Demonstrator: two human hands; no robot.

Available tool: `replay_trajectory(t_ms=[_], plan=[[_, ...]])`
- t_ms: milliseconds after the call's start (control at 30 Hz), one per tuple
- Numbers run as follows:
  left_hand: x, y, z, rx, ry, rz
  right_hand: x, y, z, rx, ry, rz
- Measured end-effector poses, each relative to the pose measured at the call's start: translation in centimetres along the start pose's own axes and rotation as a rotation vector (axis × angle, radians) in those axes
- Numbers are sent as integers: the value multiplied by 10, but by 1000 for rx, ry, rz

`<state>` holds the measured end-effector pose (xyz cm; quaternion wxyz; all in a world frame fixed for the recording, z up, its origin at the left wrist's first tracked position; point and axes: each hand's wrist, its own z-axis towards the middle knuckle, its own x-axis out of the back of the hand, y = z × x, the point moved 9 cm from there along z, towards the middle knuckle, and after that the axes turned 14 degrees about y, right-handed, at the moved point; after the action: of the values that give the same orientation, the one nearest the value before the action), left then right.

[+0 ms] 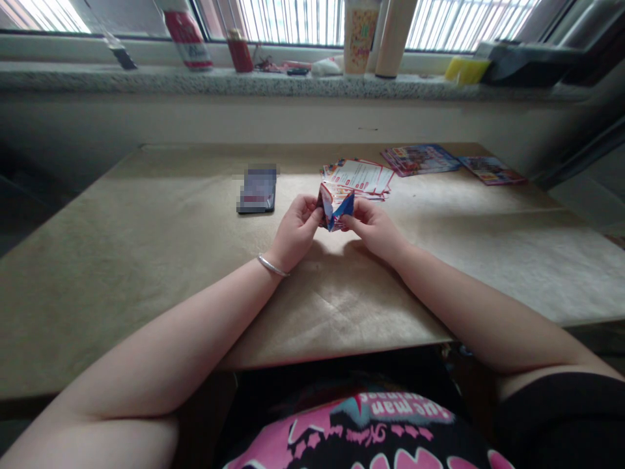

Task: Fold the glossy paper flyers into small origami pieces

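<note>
Just above the table, a small folded piece of printed paper (336, 210), red, white and blue, spreads into pointed flaps. My left hand (297, 229), with a silver bangle at its wrist, pinches the paper's left side between thumb and fingers. On the opposite side my right hand (375, 227) grips it, thumb toward me. Some fingertips are hidden behind the paper. Right behind it lies a loose pile of printed sheets (361, 174), white with red print on top.
A dark phone-like slab (258, 189), partly pixelated, lies left of my hands. Colourful printed booklets or sheets (420, 159) are stacked at the back right, with another small stack (491, 169) beside them. Cans, a cup (360, 39) and a yellow item (467, 70) stand on the windowsill (273, 85).
</note>
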<state>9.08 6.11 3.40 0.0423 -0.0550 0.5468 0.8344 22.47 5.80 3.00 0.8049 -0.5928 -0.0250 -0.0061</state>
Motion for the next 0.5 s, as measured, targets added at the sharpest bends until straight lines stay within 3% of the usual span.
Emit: replay_trajectory(t_ms=[267,500], plan=[[-4,-1,-3,-5,-33,31,4,5,2,-49,47,41],[7,-1,2,-69,49,99,3,-8,-3,152,37,-193]])
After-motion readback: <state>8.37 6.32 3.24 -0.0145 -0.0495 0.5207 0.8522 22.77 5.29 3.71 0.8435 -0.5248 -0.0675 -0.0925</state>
